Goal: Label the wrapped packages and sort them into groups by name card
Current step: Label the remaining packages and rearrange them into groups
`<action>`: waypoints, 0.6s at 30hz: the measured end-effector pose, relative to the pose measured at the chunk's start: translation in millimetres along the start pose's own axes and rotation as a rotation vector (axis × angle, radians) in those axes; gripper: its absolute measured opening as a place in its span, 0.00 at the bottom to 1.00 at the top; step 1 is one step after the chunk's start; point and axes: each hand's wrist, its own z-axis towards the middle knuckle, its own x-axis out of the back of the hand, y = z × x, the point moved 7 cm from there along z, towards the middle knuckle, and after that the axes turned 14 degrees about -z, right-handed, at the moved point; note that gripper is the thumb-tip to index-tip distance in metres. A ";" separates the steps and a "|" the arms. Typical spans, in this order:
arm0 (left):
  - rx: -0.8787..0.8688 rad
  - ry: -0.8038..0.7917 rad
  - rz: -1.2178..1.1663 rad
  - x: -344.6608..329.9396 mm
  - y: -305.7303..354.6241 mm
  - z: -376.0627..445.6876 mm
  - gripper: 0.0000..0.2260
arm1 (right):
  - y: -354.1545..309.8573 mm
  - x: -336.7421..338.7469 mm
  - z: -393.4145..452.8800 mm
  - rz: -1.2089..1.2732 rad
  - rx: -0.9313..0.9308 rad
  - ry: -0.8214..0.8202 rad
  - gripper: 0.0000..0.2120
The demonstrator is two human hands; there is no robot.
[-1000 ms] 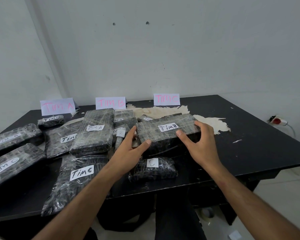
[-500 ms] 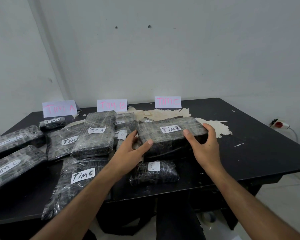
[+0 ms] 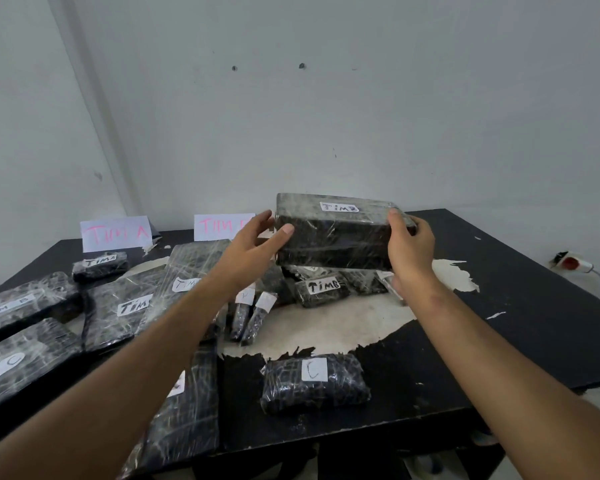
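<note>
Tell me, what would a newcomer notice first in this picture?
The large wrapped package labelled TIM B, raised above the black table, is held between the left hand and right hand. Left of it, many labelled packages crowd the table, and the pink TIM A name card stands at the back.

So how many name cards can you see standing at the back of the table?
2: the TIM A card at the back left, and a second card right of it, partly hidden by the left hand. The lifted package may hide another.
</note>
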 end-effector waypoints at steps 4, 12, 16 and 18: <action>-0.014 -0.052 0.292 21.1 -10.2 28.3 0.34 | -1.1 -24.8 25.0 -0.034 -0.022 0.067 0.19; 0.273 -0.118 0.831 113.7 -58.4 71.4 0.51 | 10.7 -70.7 56.0 -0.084 -0.056 0.069 0.22; 0.406 -0.147 0.735 137.9 -84.6 82.7 0.57 | 16.7 -88.1 64.9 -0.105 -0.034 0.067 0.23; 0.449 -0.158 0.721 139.9 -95.7 89.1 0.56 | 19.5 -94.6 67.5 -0.128 -0.020 0.068 0.22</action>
